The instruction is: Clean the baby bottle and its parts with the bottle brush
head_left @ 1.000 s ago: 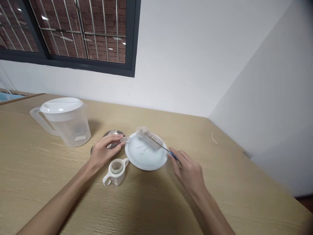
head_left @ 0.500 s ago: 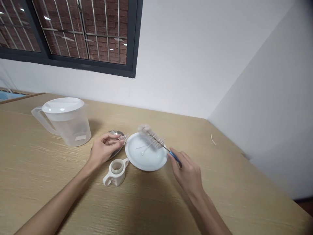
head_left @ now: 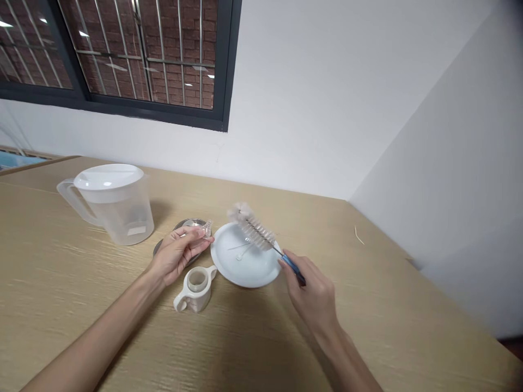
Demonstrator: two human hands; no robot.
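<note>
My right hand [head_left: 312, 286] is closed round the blue handle of a bottle brush [head_left: 255, 228], whose white bristles slant up to the left above a white plate [head_left: 245, 276]. Thin clear pieces [head_left: 241, 253] lie on the plate. My left hand [head_left: 180, 253] pinches a small clear plastic piece [head_left: 205, 230] beside the plate's left rim. Beneath that hand is a round metal dish [head_left: 157, 247], partly hidden by it. A white two-handled cup [head_left: 198, 296] with a greyish ring inside its mouth stands just in front of the dish, close to the plate.
A translucent pitcher [head_left: 116, 209] with a white lid stands at the left on the wooden table [head_left: 388, 316]. A thin pale strand [head_left: 358, 235] lies at the right. White walls and a barred window [head_left: 143, 54] rise behind.
My left hand has turned, its palm now facing more upward, with the clear piece still pinched. The bottle brush stays over the plate, nearly unmoved. The view has shifted slightly.
</note>
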